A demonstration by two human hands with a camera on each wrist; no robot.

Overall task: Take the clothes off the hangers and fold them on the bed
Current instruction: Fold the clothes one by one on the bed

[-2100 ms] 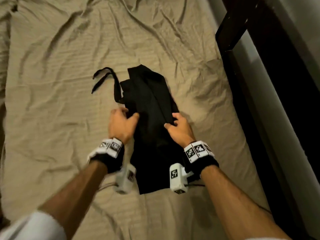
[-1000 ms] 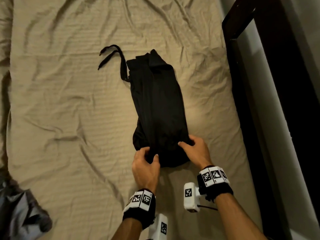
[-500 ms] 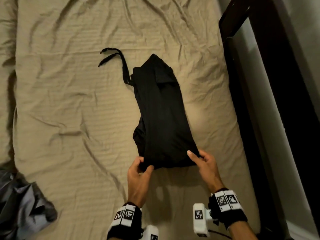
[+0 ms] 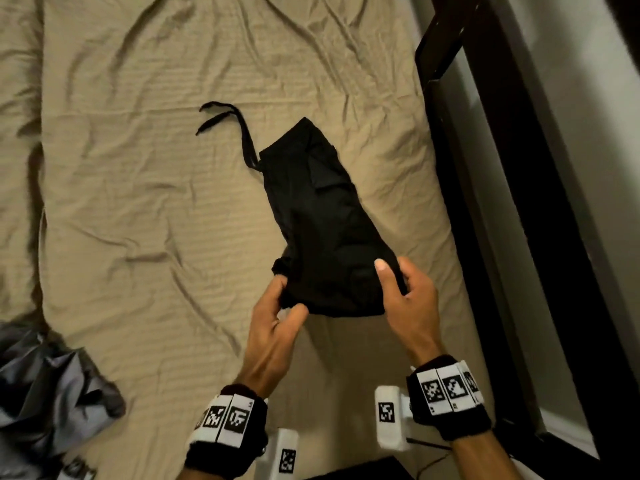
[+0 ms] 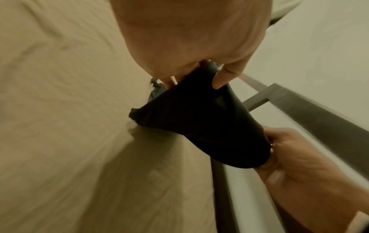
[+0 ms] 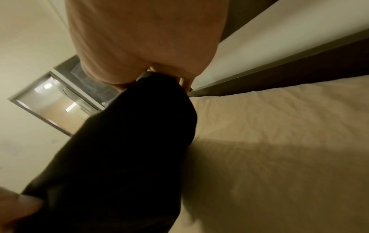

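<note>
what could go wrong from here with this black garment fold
The loose strap trails out on the sheet and may end up sticking out of the fold. Both the left hand and the right hand grip only the near end of the black garment, so the folded layers could slide apart as it lifts.

Head view downward over the bed [image 4: 138, 202]; wrist views close, low along it, sharing its sheet.
</note>
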